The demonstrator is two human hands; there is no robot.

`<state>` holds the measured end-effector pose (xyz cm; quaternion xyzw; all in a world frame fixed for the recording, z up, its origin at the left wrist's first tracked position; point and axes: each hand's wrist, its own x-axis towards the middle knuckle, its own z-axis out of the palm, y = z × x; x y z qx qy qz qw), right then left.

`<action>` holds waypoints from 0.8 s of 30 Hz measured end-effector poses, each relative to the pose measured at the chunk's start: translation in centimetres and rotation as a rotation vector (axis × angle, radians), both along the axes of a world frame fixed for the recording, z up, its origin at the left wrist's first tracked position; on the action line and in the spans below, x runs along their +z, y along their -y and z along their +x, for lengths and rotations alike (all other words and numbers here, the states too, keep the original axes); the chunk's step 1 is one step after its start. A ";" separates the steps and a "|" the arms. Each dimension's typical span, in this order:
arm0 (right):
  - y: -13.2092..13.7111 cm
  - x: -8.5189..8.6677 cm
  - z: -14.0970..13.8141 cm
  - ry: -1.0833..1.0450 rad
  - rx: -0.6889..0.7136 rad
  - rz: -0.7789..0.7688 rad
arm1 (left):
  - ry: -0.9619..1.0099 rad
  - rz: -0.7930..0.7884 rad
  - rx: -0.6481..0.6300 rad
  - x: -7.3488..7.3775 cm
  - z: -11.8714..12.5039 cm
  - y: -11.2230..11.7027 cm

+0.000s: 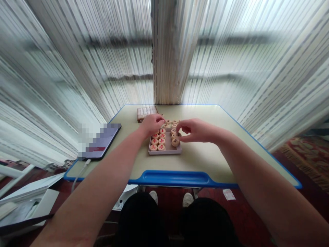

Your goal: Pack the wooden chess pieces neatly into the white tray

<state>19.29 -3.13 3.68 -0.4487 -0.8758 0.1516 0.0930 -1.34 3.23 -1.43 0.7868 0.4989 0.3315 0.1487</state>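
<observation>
chess pieces sit on blue-edged desk, curtains seemingly behind.

The round pieces were cut from pale, smooth wood and were held in a matt grey tray. The table was topped in matt beige and edged with glossy blue plastic; the curtains were woven of thin cloth.

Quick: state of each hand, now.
Left hand: curled over loose chess pieces beyond the tray; grip cannot be told.
Right hand: pinching a chess piece at the tray's right edge.
</observation>
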 end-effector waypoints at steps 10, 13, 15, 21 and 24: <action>1.9 0.0 -0.8 0.094 0.154 -0.025 | -0.009 0.034 0.028 0.1 -0.2 0.0; 1.8 0.0 -0.9 0.101 0.137 -0.007 | -0.019 0.015 0.024 0.0 -0.1 0.0; 1.8 0.0 -0.9 0.113 0.124 0.008 | -0.016 0.009 0.012 0.0 0.0 0.0; 1.7 -0.4 -1.0 0.131 0.119 0.021 | -0.025 0.015 0.013 0.0 0.0 0.1; 1.7 -0.5 -1.0 0.131 0.124 0.011 | -0.039 0.014 0.018 0.1 0.0 0.1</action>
